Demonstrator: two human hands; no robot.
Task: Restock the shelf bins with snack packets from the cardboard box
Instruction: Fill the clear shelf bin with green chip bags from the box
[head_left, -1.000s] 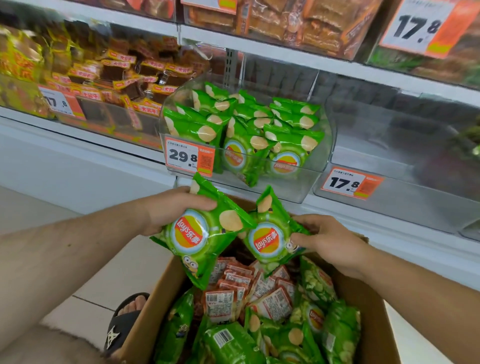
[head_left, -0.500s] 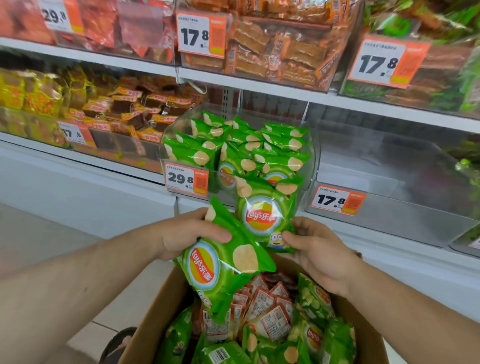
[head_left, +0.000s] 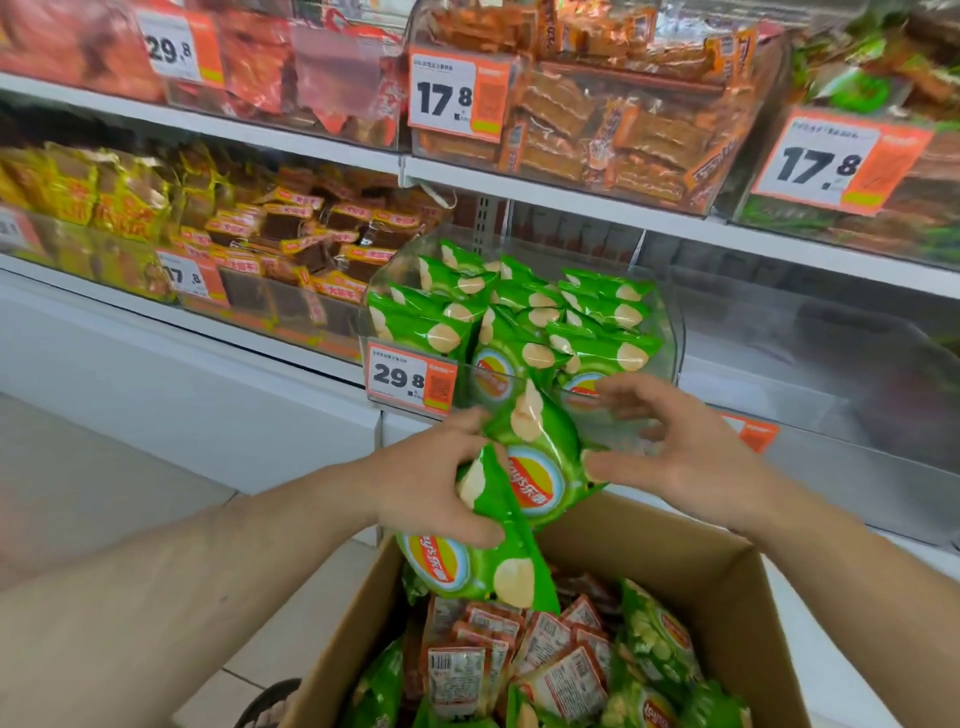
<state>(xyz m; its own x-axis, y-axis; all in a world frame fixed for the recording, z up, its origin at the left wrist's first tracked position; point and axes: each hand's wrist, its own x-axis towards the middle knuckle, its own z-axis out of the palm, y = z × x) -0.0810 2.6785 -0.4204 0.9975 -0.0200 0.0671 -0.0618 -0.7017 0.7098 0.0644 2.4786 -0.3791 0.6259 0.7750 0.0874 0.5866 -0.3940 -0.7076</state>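
My left hand grips a green chip packet with the thumb across its front. A second green chip packet stands upright just above it, overlapping it, with my left fingers behind its left edge. My right hand hovers at that packet's right side with fingers spread; only the thumb tip touches its edge. Both packets are held just in front of the clear shelf bin, which holds several green packets. The open cardboard box sits below, with green and red-white packets inside.
A 29.8 price tag hangs on the bin's front. To its right is a clear bin with nothing visible in it. Left bins hold brown and yellow snacks; the upper shelf carries orange packs. A sandalled foot stands by the box.
Both hands rose from over the box toward the bin front. The two packets came together at my left hand, and my right hand's fingers opened off the upper packet.
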